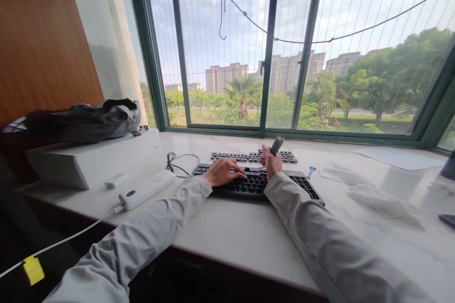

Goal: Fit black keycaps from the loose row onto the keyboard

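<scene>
A black keyboard [256, 184] lies on the white countertop in front of me. Some of its right-hand section looks stripped of keycaps. Across its left part rests my left hand [223, 172], thumb and forefinger apart over the keys, holding nothing I can see. My right hand [272, 162] is closed round a dark grey, stick-shaped tool [277, 146] above the keyboard's middle right. The tool's top end sticks up out of the fist; its lower end is hidden. Behind the keyboard, loose black keycaps [231, 156] lie in rows, partly hidden by my right hand.
A small blue tool [312, 172] lies right of the keyboard. Clear plastic bags [384, 201] and a paper sheet [398, 158] are farther right. To the left are a white power strip [147, 189], a black cable [172, 163] and a white box [92, 161] under a black bag [81, 120].
</scene>
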### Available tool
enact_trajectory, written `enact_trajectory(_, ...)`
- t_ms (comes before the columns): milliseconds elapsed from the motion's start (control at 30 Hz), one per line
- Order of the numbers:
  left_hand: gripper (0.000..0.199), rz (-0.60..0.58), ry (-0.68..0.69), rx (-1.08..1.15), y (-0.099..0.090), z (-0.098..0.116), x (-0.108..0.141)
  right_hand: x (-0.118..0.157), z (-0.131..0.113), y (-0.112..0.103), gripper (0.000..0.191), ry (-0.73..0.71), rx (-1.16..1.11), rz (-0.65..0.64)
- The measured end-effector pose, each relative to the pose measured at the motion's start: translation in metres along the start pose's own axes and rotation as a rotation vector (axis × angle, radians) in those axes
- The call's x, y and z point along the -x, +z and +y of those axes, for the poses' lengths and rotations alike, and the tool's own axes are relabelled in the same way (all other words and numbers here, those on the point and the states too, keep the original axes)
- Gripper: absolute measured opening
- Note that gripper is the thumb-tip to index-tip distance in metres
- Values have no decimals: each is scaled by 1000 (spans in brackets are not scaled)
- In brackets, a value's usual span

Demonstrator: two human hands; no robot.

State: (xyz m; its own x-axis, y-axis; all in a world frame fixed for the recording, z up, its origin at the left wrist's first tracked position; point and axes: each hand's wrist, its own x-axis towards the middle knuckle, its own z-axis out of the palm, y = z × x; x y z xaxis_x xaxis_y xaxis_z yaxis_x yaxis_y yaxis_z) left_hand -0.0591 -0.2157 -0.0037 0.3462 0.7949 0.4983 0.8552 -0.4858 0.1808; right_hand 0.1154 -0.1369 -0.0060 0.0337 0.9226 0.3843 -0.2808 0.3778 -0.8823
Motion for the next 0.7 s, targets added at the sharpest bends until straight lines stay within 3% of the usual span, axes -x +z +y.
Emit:
enact_trajectory(100, 31, 7, -6, 29, 0, -1, 0, 5, 1, 10, 45, 32, -182, -39)
enact_trajectory(400, 34, -9, -85, 109, 5, -1, 1, 22, -5, 25, 42, 205, -368, -69)
enact_trajectory(700, 32, -98, -113, 260, 7, -9, -3, 25, -1, 27, 33, 368, -392, -66)
